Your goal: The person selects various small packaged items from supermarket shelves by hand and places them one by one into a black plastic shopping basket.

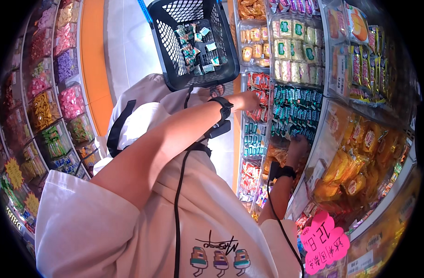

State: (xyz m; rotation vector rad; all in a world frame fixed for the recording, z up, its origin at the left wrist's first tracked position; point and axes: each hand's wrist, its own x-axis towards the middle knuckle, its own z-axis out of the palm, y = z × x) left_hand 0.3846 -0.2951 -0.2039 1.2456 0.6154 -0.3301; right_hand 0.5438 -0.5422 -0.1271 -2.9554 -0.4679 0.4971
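My left hand [249, 101] reaches across to a bin of red snack packets [258, 80], its fingertips among them. Whether it pinches a packet is hidden. My right hand [298, 147] is at the near edge of a bin of dark green packets [295, 104], its fingers bent against the lowest ones. I cannot make out if one is gripped. Beyond my left arm stands a black plastic shopping basket [200, 83] with a blue handle [145, 10]. Several small green and white packets [211, 47] lie loose on its bottom.
Clear-walled bins line the right, holding wrapped cakes [255, 34], teal packets [255, 139] and yellow-wrapped bread [357, 153]. A pink price sign [324, 243] sticks out low on the right. Candy shelves [55, 87] rise at left. A cable [177, 208] hangs down my front.
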